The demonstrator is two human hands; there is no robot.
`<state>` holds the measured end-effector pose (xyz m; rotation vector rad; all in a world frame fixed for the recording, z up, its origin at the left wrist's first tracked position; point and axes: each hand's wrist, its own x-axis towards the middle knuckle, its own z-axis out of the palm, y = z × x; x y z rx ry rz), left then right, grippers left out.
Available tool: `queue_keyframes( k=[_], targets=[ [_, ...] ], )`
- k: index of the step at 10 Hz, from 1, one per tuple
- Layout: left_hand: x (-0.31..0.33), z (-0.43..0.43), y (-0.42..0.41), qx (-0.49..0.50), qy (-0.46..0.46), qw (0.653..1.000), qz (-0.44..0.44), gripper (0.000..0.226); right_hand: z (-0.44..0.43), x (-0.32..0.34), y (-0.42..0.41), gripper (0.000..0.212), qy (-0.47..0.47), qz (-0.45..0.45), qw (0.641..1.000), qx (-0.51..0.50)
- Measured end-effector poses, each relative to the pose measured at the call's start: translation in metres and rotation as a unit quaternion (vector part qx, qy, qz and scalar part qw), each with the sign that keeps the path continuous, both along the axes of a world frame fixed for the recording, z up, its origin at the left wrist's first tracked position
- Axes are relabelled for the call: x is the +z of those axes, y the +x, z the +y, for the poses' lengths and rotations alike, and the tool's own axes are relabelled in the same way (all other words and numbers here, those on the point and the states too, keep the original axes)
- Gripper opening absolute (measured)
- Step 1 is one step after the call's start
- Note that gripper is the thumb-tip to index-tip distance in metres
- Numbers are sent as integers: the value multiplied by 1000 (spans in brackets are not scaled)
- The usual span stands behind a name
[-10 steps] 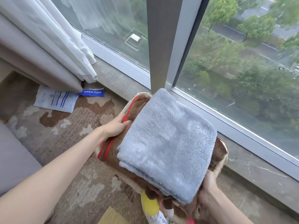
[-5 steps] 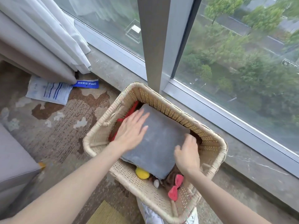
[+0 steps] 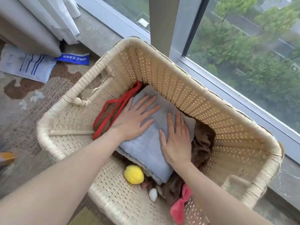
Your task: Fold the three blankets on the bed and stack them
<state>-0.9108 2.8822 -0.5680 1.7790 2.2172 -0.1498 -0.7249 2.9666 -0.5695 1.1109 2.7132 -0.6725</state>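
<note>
A folded grey fleece blanket (image 3: 146, 150) lies on top of a stack inside a woven wicker basket (image 3: 162, 69). Under it a brown blanket (image 3: 203, 142) with red trim (image 3: 113, 109) sticks out on both sides. A yellow pompom (image 3: 134, 174), a white piece and a pink bow (image 3: 178, 207) poke out at the near end. My left hand (image 3: 134, 117) lies flat on the grey blanket with fingers spread. My right hand (image 3: 176, 140) lies flat beside it, palm down. Neither hand grips anything. A third blanket is not visible.
The basket stands on worn patterned carpet next to a stone sill (image 3: 97, 33) and a floor-length window (image 3: 243, 46). Curtains (image 3: 40, 21) hang at the upper left, with a paper packet (image 3: 26, 65) and a blue label (image 3: 73, 58) on the floor below them.
The stack went from being held above the basket down into it. Both hands moved from the stack's sides onto the top of the grey blanket, now lying flat.
</note>
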Motion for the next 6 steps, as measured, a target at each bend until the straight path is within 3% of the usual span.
queue_keyframes(
  k=[2,3,4,6],
  targets=[
    [-7,7,1,0,-42,999,1,58,0,-18,-5,65,-3,-38,999,11],
    [18,15,3,10,-78,997,-26,56,14,3,-4,65,-68,-73,994,37],
    [66,20,4,32,-97,992,-68,51,28,47,-6,63,-146,-79,986,28],
    [199,26,-2,77,-5,994,-74,38,33,179,-26,50,-182,53,979,-79]
  ],
)
